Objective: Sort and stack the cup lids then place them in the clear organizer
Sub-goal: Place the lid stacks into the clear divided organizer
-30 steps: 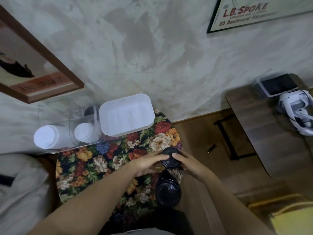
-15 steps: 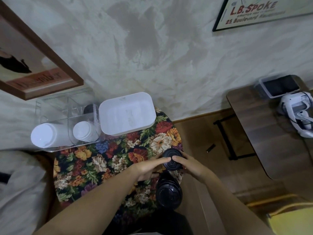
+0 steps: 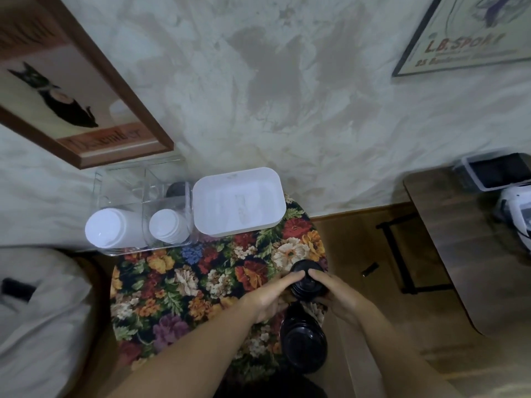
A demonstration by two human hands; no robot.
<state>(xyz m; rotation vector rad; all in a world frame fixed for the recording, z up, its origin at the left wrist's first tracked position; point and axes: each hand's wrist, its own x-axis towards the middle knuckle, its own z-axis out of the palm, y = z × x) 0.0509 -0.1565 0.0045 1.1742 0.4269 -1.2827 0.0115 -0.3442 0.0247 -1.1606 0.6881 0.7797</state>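
Observation:
A stack of small black lids (image 3: 307,284) stands at the right edge of the floral-covered table (image 3: 184,282). My left hand (image 3: 271,294) grips it from the left and my right hand (image 3: 334,293) from the right, fingers curled round its sides. A taller stack of larger black lids (image 3: 303,343) stands just in front of it. The clear organizer (image 3: 138,196) sits at the back left and holds a stack of large white lids (image 3: 110,228), a stack of small white lids (image 3: 166,226) and a dark lid stack (image 3: 176,189) in a rear compartment.
A white rectangular bin (image 3: 238,201) stands right of the organizer against the wall. White bedding (image 3: 37,317) lies to the left. A wooden desk (image 3: 465,248) with white devices is at the right, across bare floor.
Both hands keep their hold on the small black lid stack at the table's right edge. The view has shifted slightly; nothing else has moved.

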